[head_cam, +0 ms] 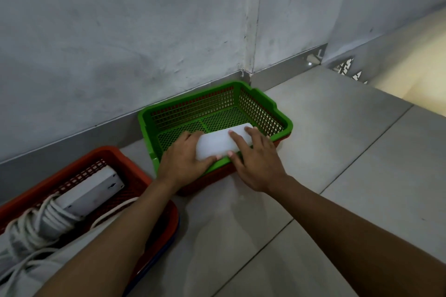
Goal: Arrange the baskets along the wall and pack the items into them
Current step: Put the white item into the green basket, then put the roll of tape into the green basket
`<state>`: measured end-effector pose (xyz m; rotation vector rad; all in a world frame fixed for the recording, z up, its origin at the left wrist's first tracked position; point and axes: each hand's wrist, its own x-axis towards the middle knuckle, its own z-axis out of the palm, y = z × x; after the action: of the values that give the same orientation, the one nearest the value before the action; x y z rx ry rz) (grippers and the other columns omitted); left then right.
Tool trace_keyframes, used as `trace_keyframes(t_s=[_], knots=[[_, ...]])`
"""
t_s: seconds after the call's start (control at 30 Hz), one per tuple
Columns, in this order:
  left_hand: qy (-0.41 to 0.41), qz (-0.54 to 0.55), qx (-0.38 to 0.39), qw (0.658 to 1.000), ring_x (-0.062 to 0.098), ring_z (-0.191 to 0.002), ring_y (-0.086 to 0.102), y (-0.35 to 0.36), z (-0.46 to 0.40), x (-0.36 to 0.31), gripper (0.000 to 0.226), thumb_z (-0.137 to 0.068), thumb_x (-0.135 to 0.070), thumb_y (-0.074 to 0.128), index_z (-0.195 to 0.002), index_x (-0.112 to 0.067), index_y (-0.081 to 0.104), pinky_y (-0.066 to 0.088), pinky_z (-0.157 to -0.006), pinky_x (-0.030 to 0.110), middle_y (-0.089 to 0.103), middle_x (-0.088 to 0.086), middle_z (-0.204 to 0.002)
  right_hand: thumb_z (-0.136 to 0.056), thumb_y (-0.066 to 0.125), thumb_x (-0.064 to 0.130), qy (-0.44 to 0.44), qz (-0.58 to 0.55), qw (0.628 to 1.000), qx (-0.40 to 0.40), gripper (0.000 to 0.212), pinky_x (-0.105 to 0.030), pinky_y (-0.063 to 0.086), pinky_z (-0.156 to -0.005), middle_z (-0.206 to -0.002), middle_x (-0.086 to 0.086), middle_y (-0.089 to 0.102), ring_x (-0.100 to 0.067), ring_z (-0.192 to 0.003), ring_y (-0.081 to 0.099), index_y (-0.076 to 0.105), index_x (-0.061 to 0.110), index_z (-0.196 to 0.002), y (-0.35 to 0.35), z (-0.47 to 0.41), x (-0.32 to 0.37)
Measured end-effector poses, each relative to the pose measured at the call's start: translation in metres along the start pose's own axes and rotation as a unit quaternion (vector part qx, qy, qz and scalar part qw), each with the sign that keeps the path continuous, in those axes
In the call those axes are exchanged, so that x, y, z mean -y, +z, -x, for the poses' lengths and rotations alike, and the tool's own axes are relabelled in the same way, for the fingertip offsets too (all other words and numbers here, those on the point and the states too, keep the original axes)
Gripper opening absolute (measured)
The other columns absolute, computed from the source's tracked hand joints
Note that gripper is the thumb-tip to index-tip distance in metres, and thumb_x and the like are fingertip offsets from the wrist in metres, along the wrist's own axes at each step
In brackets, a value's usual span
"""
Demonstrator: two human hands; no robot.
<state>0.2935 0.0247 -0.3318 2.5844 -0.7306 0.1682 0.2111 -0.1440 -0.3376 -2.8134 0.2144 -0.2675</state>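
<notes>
A green mesh basket (263, 103) stands against the wall near the corner, nested in a red basket whose edge shows under its front. Both hands hold a white rounded block (217, 142) low inside the green basket. My left hand (183, 159) grips its left end, thumb under the near edge. My right hand (255, 159) covers its right end, fingers spread on top. To the left, a red basket (135, 171) holds a white power strip (94, 188) with its coiled white cord (31, 226).
A grey wall with a metal skirting strip (284, 67) runs behind the baskets and turns at the corner. The floor is pale tile (350, 152). A blue basket edge (154, 263) shows under the left red basket. Grey cloth (48, 260) lies at bottom left.
</notes>
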Motion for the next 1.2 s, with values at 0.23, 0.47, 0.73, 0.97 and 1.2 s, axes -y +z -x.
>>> trace_keyframes(t_s=[0.23, 0.47, 0.73, 0.97, 1.2], knots=[[0.018, -0.066, 0.035, 0.997, 0.028, -0.1, 0.061, 0.01, 0.002, -0.005, 0.057, -0.092, -0.058, 0.031, -0.109, -0.015, 0.063, 0.047, -0.09, 0.043, 0.066, 0.008, -0.11, -0.097, 0.027, 0.049, -0.018, 0.046, 0.999, 0.018, 0.044, -0.046, 0.007, -0.117, -0.147, -0.004, 0.041, -0.022, -0.14, 0.025, 0.046, 0.034, -0.133, 0.007, 0.001, -0.008], [0.049, -0.111, 0.038, 0.992, 0.027, -0.13, 0.042, 0.009, 0.022, -0.04, 0.054, -0.094, -0.052, 0.031, -0.129, -0.016, 0.05, 0.024, -0.113, 0.045, 0.048, 0.01, -0.14, -0.097, 0.033, 0.049, -0.06, 0.039, 0.994, 0.087, 0.051, -0.045, 0.022, -0.116, -0.158, -0.004, 0.02, -0.022, -0.146, 0.016, 0.026, 0.037, -0.146, -0.026, 0.032, -0.025], [0.199, -0.035, 0.124, 0.972, 0.031, -0.123, 0.045, 0.027, 0.055, -0.175, 0.051, -0.093, -0.053, 0.032, -0.128, -0.019, 0.046, 0.032, -0.102, 0.045, 0.047, 0.01, -0.134, -0.096, 0.024, 0.055, 0.069, 0.185, 0.951, 0.237, 0.055, -0.05, 0.024, -0.113, -0.158, -0.008, 0.019, -0.029, -0.142, 0.026, 0.015, 0.038, -0.148, -0.107, 0.146, -0.113], [0.288, 0.027, 0.263, 0.92, 0.031, -0.117, 0.052, 0.062, 0.117, -0.293, 0.057, -0.093, -0.056, 0.032, -0.133, -0.016, 0.041, 0.039, -0.097, 0.044, 0.049, 0.013, -0.134, -0.096, 0.024, 0.057, 0.213, 0.226, 0.905, 0.291, 0.056, -0.052, 0.031, -0.107, -0.155, -0.01, 0.025, -0.033, -0.137, 0.034, 0.015, 0.036, -0.147, -0.165, 0.266, -0.183], [0.294, 0.09, 0.482, 0.82, 0.026, -0.115, 0.053, 0.093, 0.186, -0.351, 0.063, -0.087, -0.062, 0.041, -0.131, -0.016, 0.042, 0.045, -0.096, 0.038, 0.05, 0.014, -0.132, -0.093, 0.036, 0.058, 0.369, 0.153, 0.849, 0.345, 0.066, -0.041, 0.038, -0.102, -0.143, -0.017, 0.043, -0.034, -0.128, 0.045, 0.03, 0.015, -0.143, -0.174, 0.351, -0.222]])
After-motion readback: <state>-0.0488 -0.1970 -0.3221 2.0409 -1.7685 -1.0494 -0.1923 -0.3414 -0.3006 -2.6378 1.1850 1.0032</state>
